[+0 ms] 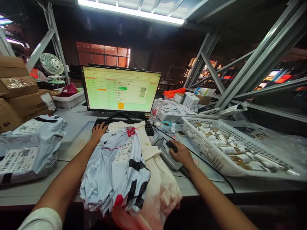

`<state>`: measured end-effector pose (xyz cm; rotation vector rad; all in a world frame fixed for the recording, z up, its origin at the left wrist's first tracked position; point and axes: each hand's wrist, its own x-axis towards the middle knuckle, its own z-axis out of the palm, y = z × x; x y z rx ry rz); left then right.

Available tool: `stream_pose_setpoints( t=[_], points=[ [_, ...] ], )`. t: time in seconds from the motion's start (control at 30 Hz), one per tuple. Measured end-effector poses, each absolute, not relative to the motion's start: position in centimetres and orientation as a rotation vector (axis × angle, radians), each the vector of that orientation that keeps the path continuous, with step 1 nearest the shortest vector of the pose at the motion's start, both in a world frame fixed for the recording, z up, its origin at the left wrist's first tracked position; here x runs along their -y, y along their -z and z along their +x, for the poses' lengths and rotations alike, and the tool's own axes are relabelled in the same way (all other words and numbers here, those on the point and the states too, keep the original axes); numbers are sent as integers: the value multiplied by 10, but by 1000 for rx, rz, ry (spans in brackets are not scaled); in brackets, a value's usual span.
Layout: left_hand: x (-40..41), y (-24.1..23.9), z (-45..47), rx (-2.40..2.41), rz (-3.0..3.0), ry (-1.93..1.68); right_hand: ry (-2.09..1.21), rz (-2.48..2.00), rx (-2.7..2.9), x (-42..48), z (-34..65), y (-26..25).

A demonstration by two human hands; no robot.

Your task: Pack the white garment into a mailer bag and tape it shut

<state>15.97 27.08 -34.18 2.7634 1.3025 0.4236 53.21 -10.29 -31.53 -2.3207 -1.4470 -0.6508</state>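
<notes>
My left hand [98, 131] rests on the left end of a black keyboard [150, 128], fingers spread over the keys. On the right, my right hand [183, 155] is wrapped over a black computer mouse [171, 145]. Beside the mouse lies a grey plastic device [165, 154], its kind unclear. Between my arms sits a white plastic mailing bag [107, 172] with a printed label and black tape, covering the keyboard's middle along with a cream cloth [163, 182]. Behind the keyboard stands a monitor [103, 99] showing a spreadsheet and a chat window.
Labelled parcels [48, 159] and cardboard boxes [28, 99] are stacked at left. A white basket [203, 140] of small rolled items stands at right. Near the monitor are a plastic bottle [156, 110] and a tape roll [167, 124]. Metal shelf frames [211, 70] flank the table.
</notes>
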Motion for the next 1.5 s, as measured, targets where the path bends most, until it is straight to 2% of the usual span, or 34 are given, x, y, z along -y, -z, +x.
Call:
stream_pose_setpoints(
  t=[1.5],
  points=[
    [-271, 341, 159, -1281, 2760, -400, 698, -2420, 1357, 102, 525, 313]
  ],
)
